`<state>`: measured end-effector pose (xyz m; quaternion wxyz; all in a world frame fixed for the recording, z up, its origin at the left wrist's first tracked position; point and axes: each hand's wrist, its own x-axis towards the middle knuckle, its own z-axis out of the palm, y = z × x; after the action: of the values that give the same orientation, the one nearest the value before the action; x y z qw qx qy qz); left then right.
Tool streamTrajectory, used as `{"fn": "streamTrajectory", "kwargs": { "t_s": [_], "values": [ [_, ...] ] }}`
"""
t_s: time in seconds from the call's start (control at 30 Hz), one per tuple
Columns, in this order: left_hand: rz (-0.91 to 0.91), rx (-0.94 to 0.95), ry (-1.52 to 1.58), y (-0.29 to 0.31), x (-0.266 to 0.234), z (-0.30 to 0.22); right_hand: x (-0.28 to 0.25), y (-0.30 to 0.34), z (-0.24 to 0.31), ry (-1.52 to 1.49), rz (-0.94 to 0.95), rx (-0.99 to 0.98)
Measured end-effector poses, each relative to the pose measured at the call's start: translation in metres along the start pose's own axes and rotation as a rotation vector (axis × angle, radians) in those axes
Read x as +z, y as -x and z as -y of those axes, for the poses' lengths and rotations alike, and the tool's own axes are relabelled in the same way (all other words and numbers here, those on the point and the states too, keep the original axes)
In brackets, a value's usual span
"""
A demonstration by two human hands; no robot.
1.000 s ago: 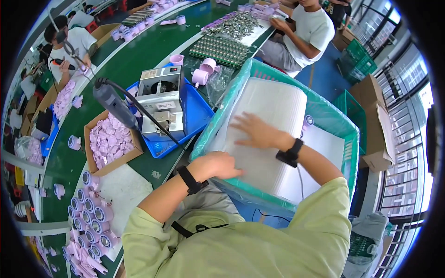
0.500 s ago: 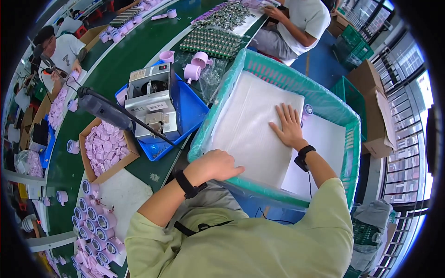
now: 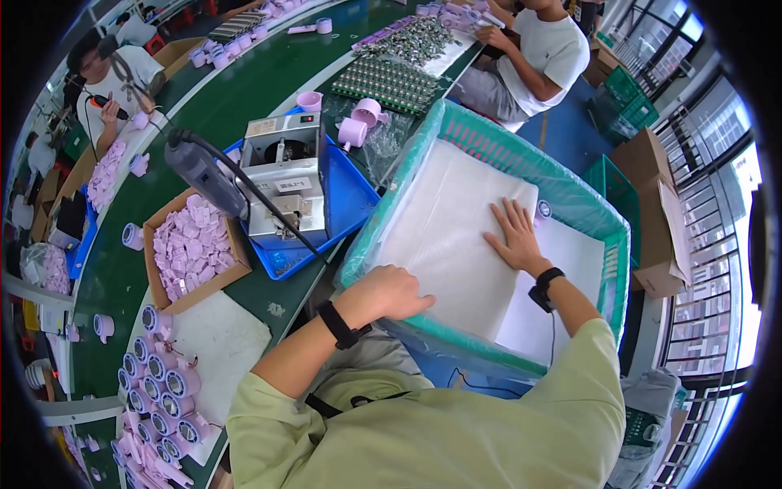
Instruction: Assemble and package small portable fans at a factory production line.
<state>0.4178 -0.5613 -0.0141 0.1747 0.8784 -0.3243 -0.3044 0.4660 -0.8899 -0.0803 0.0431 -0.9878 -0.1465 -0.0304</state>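
Note:
A green plastic crate (image 3: pixel 498 140), lined with clear plastic film, stands in front of me. In it lies a white sheet (image 3: pixel 456 208), with another white sheet (image 3: pixel 566 253) lower down on its right. My right hand (image 3: pixel 518 238) rests flat on the upper sheet near its right edge, fingers spread. By those fingertips a small lilac round part (image 3: pixel 543 209) shows past the sheet's edge. My left hand (image 3: pixel 389 293) is at the crate's near left corner, fingers curled under and thumb stretched toward the sheet. What those fingers hold, if anything, is hidden.
Left of the crate a metal device (image 3: pixel 285 179) sits in a blue tray (image 3: pixel 349 189). Beside it are a grey power tool (image 3: pixel 199 171) and a cardboard box (image 3: pixel 236 273) of lilac pieces. Lilac cups (image 3: pixel 175 405) crowd the near left. A co-worker (image 3: pixel 542 61) sits beyond the crate.
The view has shifted a little, so the bench and crate sit slightly lower and mostly farther right. Both hands keep nearly the same places on the sheet and at the crate's corner.

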Motion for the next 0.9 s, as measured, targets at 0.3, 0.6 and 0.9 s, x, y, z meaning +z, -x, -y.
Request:
{"fn": "streamTrajectory", "kwargs": {
  "t_s": [0.3, 0.6, 0.9],
  "values": [
    [-0.061, -0.054, 0.007, 0.0, -0.004, -0.006, 0.003, 0.044, 0.038, -0.079, 0.051, -0.165],
    [-0.469, 0.05, 0.003, 0.021, 0.0, -0.013, -0.045, 0.024, 0.055, -0.109, 0.14, -0.231],
    [-0.982, 0.134, 0.219, 0.202, 0.049, -0.021, -0.205, 0.013, 0.194, -0.646, 0.058, -0.315]
  ]
}}
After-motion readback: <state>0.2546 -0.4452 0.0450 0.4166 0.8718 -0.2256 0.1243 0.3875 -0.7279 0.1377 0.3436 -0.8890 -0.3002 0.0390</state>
